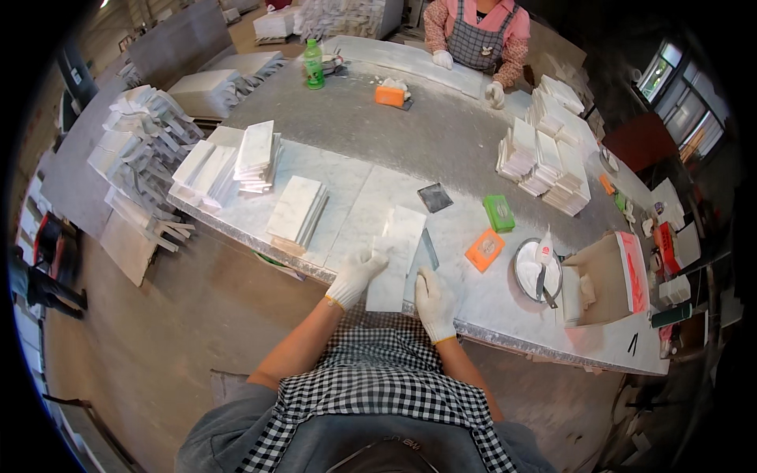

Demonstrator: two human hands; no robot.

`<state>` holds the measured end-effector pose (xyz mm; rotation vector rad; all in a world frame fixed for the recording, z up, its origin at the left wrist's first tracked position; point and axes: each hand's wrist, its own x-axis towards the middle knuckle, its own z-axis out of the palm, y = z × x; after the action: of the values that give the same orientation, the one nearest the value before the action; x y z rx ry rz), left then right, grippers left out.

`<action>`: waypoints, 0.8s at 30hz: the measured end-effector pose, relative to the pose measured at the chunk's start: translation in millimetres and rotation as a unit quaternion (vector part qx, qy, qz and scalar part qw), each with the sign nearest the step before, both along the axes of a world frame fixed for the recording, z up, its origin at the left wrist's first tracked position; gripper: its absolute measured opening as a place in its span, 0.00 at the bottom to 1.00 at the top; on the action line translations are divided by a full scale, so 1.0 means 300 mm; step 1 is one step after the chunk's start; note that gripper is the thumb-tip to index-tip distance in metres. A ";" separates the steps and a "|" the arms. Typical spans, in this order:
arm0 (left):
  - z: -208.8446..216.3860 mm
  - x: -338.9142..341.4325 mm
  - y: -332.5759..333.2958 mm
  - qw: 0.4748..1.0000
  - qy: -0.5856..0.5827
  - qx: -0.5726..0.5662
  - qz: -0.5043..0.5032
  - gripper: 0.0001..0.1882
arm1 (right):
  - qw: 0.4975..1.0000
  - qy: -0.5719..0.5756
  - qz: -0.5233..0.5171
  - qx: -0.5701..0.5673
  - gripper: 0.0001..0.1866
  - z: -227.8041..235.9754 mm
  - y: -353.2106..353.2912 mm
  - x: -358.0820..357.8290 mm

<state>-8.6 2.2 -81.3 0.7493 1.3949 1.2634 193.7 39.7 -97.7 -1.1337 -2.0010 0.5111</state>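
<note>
Head view: knit-gloved left hand (pixel 357 277) holding flat, rectangular white slab (pixel 404 238).

Gloved left hand (pixel 359 277) on white slab (pixel 400 264) — gloved right hand (pixel 436 304) close by its edge.

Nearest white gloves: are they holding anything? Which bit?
The left hand holds the white tile by its left edge. Whether the right hand grips anything, I can't tell.

From here I see white gloves (pixel 356 277), black-and-white gingham apron (pixel 378 382), white marble tile (pixel 404 232), bright green bottle (pixel 314 66).
</note>
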 end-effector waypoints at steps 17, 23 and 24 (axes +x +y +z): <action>0.056 -0.004 -0.035 0.999 -0.025 0.039 -0.023 0.19 | 0.999 -0.039 0.004 -0.024 0.15 -0.020 -0.014 -0.013; -0.058 -0.005 -0.006 0.998 0.040 0.043 0.000 0.18 | 0.999 -0.051 0.006 -0.004 0.14 -0.019 -0.012 -0.014; -0.041 -0.005 -0.009 0.998 0.047 0.044 0.003 0.18 | 0.998 -0.060 0.001 0.005 0.14 -0.012 -0.010 -0.014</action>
<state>-10.1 -0.6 -93.6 0.8752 1.4243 1.3159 189.4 36.7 -101.2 -1.1814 -2.1055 0.4435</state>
